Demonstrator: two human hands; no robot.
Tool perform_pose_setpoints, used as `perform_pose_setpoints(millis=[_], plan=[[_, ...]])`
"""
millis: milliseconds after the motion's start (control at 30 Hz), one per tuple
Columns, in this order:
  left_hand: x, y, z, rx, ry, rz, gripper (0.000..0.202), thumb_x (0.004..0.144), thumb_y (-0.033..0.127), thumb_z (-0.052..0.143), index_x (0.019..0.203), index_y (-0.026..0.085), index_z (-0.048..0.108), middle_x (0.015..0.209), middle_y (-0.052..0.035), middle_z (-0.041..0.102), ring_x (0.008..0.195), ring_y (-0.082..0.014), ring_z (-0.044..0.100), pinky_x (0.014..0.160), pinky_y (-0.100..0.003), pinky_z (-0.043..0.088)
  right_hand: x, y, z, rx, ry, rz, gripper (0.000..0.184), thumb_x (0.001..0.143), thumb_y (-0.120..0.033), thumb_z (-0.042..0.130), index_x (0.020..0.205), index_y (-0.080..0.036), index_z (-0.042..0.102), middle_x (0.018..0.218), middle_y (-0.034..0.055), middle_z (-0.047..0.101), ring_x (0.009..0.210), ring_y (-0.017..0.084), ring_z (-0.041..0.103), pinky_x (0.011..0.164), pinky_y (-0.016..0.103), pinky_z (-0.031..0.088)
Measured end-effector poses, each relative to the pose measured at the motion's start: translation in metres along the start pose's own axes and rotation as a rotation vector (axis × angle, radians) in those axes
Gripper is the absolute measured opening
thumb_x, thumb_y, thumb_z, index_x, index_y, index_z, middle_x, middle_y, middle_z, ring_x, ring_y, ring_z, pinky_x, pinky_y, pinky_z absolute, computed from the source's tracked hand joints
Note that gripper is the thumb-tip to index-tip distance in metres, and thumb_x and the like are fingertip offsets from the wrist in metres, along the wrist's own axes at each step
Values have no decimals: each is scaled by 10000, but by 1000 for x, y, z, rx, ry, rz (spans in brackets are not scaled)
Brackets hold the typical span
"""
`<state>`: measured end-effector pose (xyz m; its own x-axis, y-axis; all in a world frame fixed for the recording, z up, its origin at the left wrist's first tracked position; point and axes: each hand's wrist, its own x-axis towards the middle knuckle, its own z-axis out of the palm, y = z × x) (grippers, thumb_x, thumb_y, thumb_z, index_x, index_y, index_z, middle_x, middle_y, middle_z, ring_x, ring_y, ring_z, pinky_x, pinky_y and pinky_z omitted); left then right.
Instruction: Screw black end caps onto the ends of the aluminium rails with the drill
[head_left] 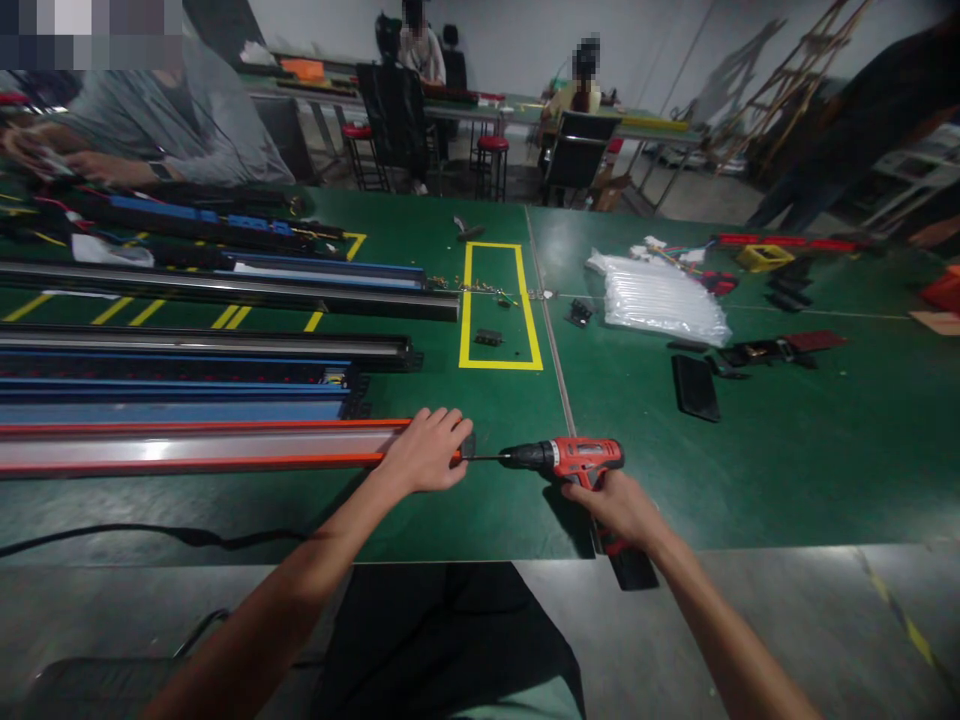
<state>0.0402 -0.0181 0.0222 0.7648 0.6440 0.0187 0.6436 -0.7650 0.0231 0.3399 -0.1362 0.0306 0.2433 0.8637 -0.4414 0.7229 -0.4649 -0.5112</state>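
The right hand [621,505] wraps its fingers around a red and black drill [589,457]. The left hand [429,450] curls its fingers over the end of a long silver bar with red edges [225,446], lying on a green table [787,460]. The drill's thin metal bit [487,457] points at that end.

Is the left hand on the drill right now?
No, the left hand lies over the bar with orange edges, near its end, while the right hand grips the drill.
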Motion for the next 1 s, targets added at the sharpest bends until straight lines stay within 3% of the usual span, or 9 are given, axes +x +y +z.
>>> perform_pose_setpoints(millis=[233,433,700,1000], plan=[[0,-1,-1,-4,-20,-3,303,843,416,588,1045,192,560,1097,-114,597,985,-291,553,831,-431,399,0,0,-2,-15,10,-4,325,779,-498,637,668,-193,636,632,31,656,583,185,606,560,281,410],[0,-1,0,-1,-18,3,309,839,417,600,1045,191,560,1092,-111,594,980,-291,550,828,-435,400,4,-8,-15,-98,51,-37,340,774,-533,642,704,-201,662,652,39,667,591,199,625,546,283,400],[-1,-1,1,9,-9,4,275,854,412,585,1021,194,562,1079,-113,593,980,-292,548,815,-433,396,0,-23,-29,-236,180,-99,355,748,-532,652,664,-189,683,612,70,658,542,198,612,507,282,363],[0,0,-3,-5,-29,-7,269,860,415,593,1012,194,565,1067,-110,593,971,-285,542,803,-413,381,2,-23,-31,-283,209,-126,341,751,-516,653,770,-180,709,654,81,682,579,217,629,516,288,366]])
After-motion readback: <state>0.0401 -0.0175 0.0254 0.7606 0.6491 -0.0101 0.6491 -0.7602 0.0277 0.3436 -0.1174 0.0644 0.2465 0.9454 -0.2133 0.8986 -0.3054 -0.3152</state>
